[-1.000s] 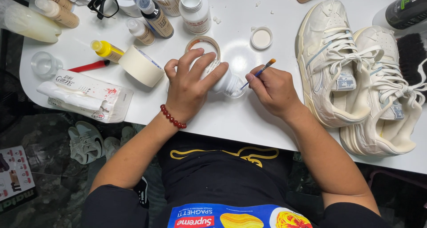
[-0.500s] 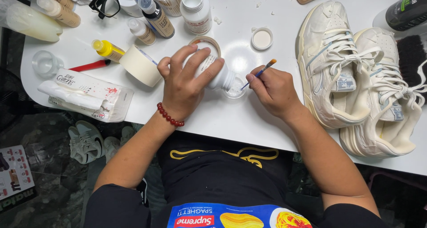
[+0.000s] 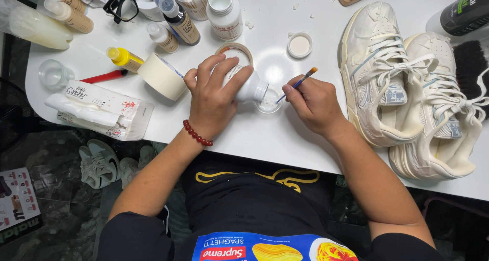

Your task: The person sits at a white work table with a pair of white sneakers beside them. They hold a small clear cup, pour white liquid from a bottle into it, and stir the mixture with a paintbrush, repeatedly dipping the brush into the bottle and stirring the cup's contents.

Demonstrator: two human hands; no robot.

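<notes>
Gripping a tipped white bottle (image 3: 244,85), the left hand (image 3: 214,100) holds its mouth over a small clear cup (image 3: 267,102) on the white bench (image 3: 265,133); the right hand (image 3: 316,103) pinches a thin brush (image 3: 298,83) just beside it. Farther off lie tape rolls (image 3: 163,76) and a pair of sneakers (image 3: 402,88).

The table (image 3: 285,139) is smooth, white and a little shiny, the bottle (image 3: 249,88) and small cup (image 3: 267,102) look like plastic, the cup see-through, the shoes (image 3: 407,93) are cloth with soft laces, and the tape roll (image 3: 162,76) looks like matt paper.
</notes>
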